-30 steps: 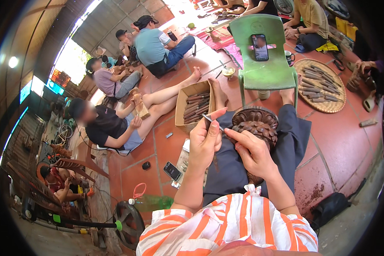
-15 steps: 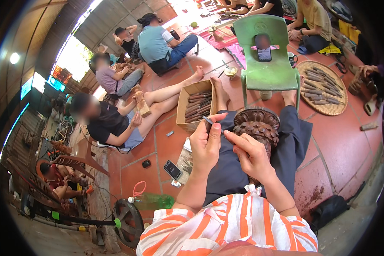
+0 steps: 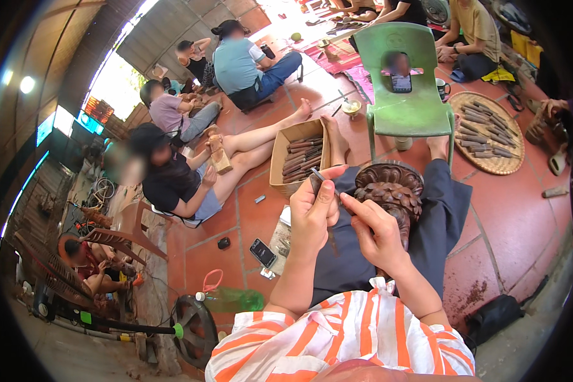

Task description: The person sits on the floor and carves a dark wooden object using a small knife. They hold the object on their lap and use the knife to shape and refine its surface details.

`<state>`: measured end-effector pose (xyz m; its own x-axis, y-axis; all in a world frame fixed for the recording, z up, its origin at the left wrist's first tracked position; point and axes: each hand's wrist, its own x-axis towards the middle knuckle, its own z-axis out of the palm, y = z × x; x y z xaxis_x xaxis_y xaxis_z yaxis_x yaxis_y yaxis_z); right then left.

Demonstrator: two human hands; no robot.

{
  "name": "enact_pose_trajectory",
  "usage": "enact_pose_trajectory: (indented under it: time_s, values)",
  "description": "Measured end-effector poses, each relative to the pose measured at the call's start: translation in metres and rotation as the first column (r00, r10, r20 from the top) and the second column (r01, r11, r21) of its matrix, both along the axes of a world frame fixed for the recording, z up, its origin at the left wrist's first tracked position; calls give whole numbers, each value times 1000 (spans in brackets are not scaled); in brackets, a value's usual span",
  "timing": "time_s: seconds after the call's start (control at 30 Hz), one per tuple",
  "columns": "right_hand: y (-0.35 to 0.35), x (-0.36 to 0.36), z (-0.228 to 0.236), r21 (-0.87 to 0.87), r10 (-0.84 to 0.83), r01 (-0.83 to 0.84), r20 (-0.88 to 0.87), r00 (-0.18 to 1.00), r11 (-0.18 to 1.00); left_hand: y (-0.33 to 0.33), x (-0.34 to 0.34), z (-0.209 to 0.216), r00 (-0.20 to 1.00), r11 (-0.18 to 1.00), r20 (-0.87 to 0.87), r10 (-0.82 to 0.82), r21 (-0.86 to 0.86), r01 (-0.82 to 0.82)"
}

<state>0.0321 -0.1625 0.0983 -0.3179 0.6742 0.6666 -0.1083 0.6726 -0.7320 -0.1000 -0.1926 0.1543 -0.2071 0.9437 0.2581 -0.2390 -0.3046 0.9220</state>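
In my left hand is a narrow carving chisel, pinched between thumb and fingers; its grey metal end shows above the thumb, while my palm hides most of the rest. Close beside it, my right hand has its fingers curled, with thumb and index tip near the left hand. Whatever those right fingertips may hold is too small to make out. Beyond my right hand, a dark brown wooden piece carved with overlapping leaves stands between my legs, its lower part covered by my hand and arm.
A cardboard box of wooden-handled tools stands ahead; a round woven tray holds more. A green plastic chair props up a phone. To the left lie another phone and a green bottle. Several people sit around.
The whole view has shifted slightly, so the surroundings sit a little farther right. My hands keep nearly the same hold, with the chisel turned slightly. The person at left has lowered their head.
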Motion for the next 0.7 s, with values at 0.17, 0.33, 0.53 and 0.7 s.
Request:
enact_pose_trajectory:
  time_s: [0.17,0.33,0.53,0.7]
  values:
    - [0,11,11,25,-5,2,131,991,1000,-7,-7,4,997,994,-78,-6,-111,-3]
    - [1,14,10,21,7,-11,152,988,1000,-8,-8,3,985,994,-173,24,-96,-41]
    - [-3,5,5,-5,12,-11,86,996,1000,-5,-1,-12,920,965,-294,258,116,-233]
    - [-8,-8,2,-18,-12,12,-16,1000,1000,0,3,-20,894,919,-234,381,199,-340]
